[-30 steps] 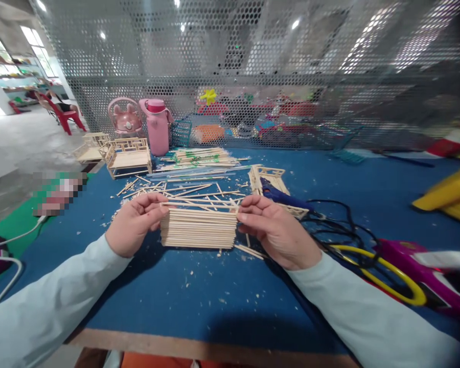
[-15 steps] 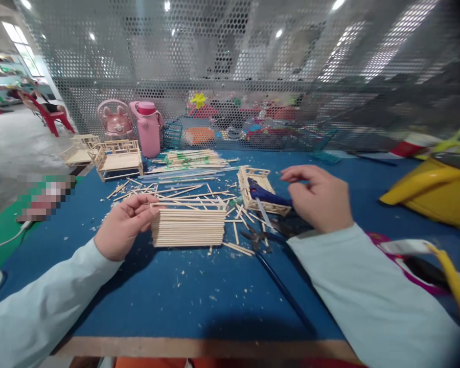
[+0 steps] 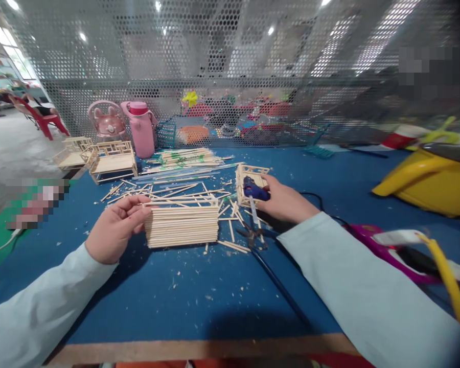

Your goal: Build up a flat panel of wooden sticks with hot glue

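Between thumb and fingers, my left hand (image 3: 117, 227) pinches the upper left corner of a box-like piece made of thin wooden sticks (image 3: 182, 227), its slatted side facing me. My right hand (image 3: 285, 200) is wrapped round a dark blue glue gun (image 3: 255, 190), with its handle hidden in the palm. The gun lies over a small stick-built frame (image 3: 262, 173). Just below it, a pair of pliers (image 3: 279, 283) rests on the blue table with jaws apart. Loose cut sticks (image 3: 168, 191) are scattered behind the slatted piece.
Two stick-built pieces of furniture (image 3: 113, 161) (image 3: 73, 153) and a pink bottle (image 3: 141, 130) stand at the back left. Bundled sticks (image 3: 187, 157) lie behind the loose ones. To the right are a yellow container (image 3: 433, 181) and a purple object with cables (image 3: 371, 245). A perforated metal panel (image 3: 214, 46) rises behind.
My right hand has moved left and down onto the glue gun and closed round it. My left hand keeps its hold on the slatted piece. The view has shifted slightly.
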`<state>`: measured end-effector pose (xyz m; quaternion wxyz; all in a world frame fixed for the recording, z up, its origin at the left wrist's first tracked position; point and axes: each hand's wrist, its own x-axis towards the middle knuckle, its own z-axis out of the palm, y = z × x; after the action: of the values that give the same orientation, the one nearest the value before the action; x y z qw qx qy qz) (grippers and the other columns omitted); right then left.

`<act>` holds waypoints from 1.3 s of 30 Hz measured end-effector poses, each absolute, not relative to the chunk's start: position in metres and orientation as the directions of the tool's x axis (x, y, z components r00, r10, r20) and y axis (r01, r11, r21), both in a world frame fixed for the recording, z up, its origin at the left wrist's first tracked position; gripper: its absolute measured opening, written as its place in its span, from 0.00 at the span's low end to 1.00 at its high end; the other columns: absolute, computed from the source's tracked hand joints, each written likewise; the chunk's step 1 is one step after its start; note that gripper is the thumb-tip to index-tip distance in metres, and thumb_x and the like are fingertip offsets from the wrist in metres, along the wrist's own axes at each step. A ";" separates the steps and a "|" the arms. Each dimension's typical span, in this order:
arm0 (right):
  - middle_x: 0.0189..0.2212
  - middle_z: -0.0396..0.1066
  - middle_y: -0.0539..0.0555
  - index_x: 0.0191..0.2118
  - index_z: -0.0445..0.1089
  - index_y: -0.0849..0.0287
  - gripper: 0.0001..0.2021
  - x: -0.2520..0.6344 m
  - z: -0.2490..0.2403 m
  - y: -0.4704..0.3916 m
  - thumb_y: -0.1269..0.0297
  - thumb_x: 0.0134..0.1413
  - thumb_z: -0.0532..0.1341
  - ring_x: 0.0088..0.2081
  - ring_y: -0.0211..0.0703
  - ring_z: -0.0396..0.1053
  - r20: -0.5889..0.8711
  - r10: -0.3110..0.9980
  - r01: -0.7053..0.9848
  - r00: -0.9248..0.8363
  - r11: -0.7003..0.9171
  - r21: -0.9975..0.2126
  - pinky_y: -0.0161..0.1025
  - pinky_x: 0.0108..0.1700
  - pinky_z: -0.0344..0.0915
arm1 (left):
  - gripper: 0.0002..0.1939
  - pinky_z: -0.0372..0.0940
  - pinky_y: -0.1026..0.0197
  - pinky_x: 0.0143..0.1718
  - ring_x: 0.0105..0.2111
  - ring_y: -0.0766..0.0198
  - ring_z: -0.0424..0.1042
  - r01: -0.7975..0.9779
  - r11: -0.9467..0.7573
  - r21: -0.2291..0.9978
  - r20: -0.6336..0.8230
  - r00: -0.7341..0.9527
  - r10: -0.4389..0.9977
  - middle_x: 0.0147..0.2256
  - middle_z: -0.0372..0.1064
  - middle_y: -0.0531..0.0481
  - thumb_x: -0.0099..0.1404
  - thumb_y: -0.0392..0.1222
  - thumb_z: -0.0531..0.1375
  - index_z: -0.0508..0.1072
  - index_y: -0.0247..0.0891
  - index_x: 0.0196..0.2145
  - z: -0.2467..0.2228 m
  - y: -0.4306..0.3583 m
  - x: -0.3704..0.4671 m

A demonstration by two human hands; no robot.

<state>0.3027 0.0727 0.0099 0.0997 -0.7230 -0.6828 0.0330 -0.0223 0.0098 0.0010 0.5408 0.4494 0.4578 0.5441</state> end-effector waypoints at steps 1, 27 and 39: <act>0.45 0.70 0.64 0.59 0.52 0.63 0.39 0.304 0.010 0.072 0.48 0.42 0.59 0.40 0.55 0.71 0.090 0.994 0.975 0.068 -0.047 -0.218 0.43 0.38 0.65 | 0.17 0.54 0.72 0.19 0.20 0.74 0.61 -0.180 0.008 0.984 -0.010 -0.012 1.000 0.24 0.67 0.56 0.45 0.43 0.68 0.71 0.36 0.33 0.001 0.010 -0.022; 0.36 0.71 0.57 0.53 0.60 0.62 0.35 0.320 0.018 0.077 0.57 0.34 0.65 0.34 0.49 0.69 0.211 0.976 0.919 0.062 0.026 -0.393 0.41 0.36 0.65 | 0.21 0.58 0.70 0.20 0.21 0.72 0.64 -0.211 0.078 0.974 -0.087 -0.032 0.996 0.22 0.68 0.57 0.41 0.44 0.70 0.69 0.36 0.33 0.006 0.010 -0.023; 0.16 0.68 0.55 0.14 0.66 0.60 0.26 0.300 0.052 0.037 0.39 0.41 0.56 0.21 0.40 0.64 0.312 0.939 0.686 -0.147 0.324 -0.652 0.37 0.26 0.62 | 0.17 0.55 0.70 0.19 0.18 0.73 0.59 -0.069 -0.065 0.996 0.061 -0.054 0.997 0.19 0.62 0.58 0.47 0.45 0.67 0.70 0.36 0.33 0.002 0.010 -0.024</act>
<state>0.3003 0.0374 0.0523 0.3483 -0.5524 -0.7352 0.1816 -0.0240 0.0098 0.0019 0.4881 0.4843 0.4789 0.5458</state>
